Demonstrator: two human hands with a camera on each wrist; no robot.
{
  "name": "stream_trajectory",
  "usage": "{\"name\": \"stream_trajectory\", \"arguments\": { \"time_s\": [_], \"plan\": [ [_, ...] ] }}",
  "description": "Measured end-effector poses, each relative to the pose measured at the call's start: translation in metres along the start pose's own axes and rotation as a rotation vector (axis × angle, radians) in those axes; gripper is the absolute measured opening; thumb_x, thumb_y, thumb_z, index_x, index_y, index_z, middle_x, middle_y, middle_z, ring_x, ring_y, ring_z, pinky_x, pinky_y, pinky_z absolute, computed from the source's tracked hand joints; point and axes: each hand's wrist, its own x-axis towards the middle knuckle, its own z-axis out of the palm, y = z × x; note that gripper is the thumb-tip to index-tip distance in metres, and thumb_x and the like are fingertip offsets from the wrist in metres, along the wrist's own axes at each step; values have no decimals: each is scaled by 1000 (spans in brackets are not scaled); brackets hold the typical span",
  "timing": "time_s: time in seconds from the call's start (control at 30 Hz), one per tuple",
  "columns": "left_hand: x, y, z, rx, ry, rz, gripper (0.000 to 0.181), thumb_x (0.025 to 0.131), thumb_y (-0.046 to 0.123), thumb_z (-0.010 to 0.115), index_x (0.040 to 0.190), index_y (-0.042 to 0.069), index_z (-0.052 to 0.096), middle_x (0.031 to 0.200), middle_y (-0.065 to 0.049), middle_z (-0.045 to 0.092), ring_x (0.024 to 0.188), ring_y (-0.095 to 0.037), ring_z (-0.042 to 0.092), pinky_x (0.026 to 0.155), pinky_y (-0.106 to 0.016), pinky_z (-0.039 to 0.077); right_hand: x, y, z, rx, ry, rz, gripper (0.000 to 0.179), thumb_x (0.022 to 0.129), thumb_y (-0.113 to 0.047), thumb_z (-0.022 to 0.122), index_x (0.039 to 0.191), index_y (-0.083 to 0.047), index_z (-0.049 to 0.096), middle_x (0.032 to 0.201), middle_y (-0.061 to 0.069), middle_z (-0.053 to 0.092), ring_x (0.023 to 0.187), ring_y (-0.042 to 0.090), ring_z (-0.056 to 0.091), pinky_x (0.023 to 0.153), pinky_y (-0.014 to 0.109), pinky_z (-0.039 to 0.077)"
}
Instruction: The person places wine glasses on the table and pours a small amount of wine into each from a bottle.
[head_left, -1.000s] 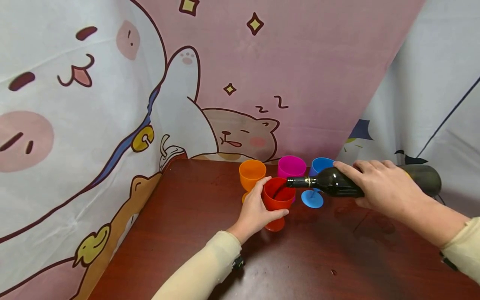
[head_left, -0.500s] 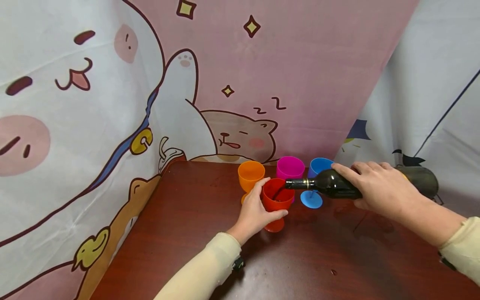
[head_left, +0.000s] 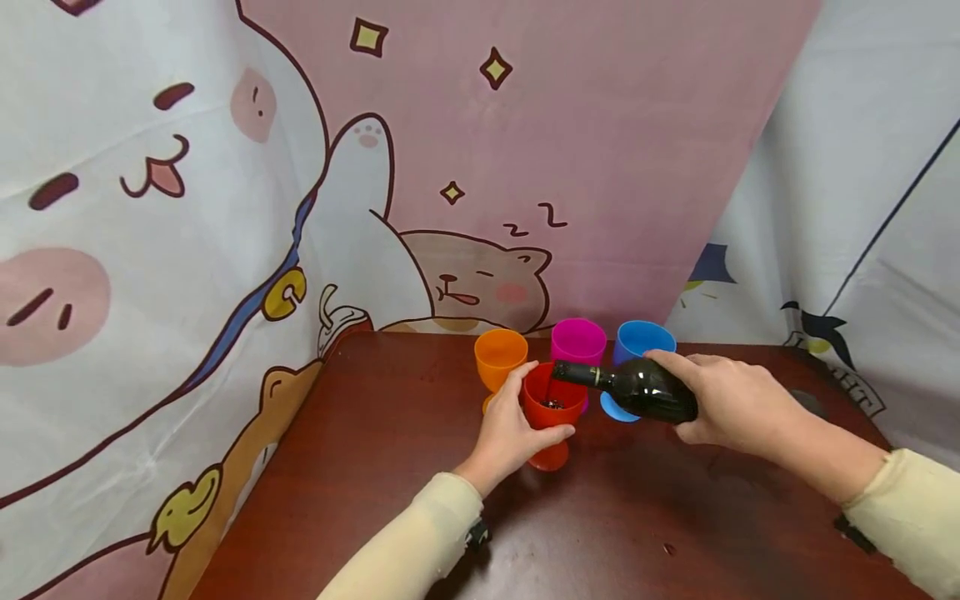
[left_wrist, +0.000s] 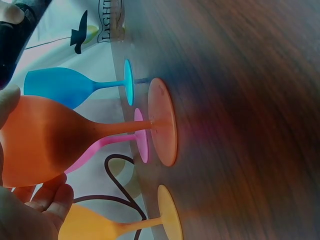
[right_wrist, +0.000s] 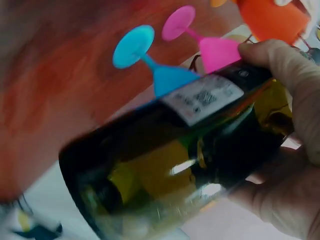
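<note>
My left hand [head_left: 504,429] holds the bowl of a red plastic goblet [head_left: 553,419], fingers on the far side and thumb on the near side. The goblet stands upright, its foot on the table in the left wrist view. A dark glass wine bottle [head_left: 651,390] lies nearly level in my right hand [head_left: 738,407], which grips its body. Its mouth is over the goblet's bowl, and a thin dark stream falls inside. Dark, bubbly liquid shows in the bowl. In the right wrist view, a white label [right_wrist: 205,97] is on the bottle; the thumb presses near it.
Behind the red goblet stand an orange goblet [head_left: 500,357], a magenta goblet [head_left: 578,337] and a blue goblet [head_left: 643,337]. They are close together near the far edge of the brown table [head_left: 375,433]. A printed cloth [head_left: 615,167] hangs behind the table.
The bottle's neck has moved slightly left and tipped up relative to its base, and my right hand has shifted left. More liquid shows in the red goblet. My left hand keeps its hold.
</note>
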Motion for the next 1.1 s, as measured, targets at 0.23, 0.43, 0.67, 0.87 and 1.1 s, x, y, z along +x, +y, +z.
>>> {"name": "stream_trajectory", "arguments": {
  "time_s": [0.23, 0.43, 0.67, 0.87, 1.1],
  "plan": [
    [-3, 1, 10, -45, -16, -51, 97, 80, 35, 96, 159, 27, 40, 143, 6, 64, 128, -16, 64, 104, -35, 60, -8, -3, 15, 272, 59, 100, 96, 68, -41, 100, 150, -19, 56, 105, 7, 79, 86, 18, 70, 67, 38, 57],
    [-7, -1, 15, -65, -3, -57, 99, 79, 36, 96, 160, 27, 40, 144, 6, 64, 128, -16, 64, 101, -29, 60, -35, 19, 17, 491, 217, 309, 100, 73, -43, 100, 156, -18, 51, 118, 18, 76, 96, 13, 65, 72, 38, 53],
    [-7, -5, 11, -87, 26, -48, 100, 79, 34, 97, 160, 25, 40, 143, 6, 64, 127, -16, 65, 101, -30, 61, -77, 69, 36, 644, 323, 639, 88, 84, -39, 93, 156, -24, 46, 118, -19, 57, 98, -11, 46, 67, 14, 45],
    [-8, -5, 6, -87, 29, -56, 100, 79, 33, 97, 160, 26, 39, 145, 6, 63, 129, -18, 64, 102, -34, 61, -105, 103, 59, 597, 400, 743, 99, 80, -38, 96, 159, -13, 40, 117, -15, 54, 97, -17, 38, 68, 10, 35],
    [-6, 1, 8, -76, 20, -26, 99, 79, 34, 97, 160, 25, 40, 146, 3, 63, 129, -19, 64, 103, -36, 61, -127, 118, 80, 571, 438, 777, 101, 79, -36, 97, 157, -5, 40, 119, 3, 63, 89, -21, 38, 62, 9, 37]
  ]
}}
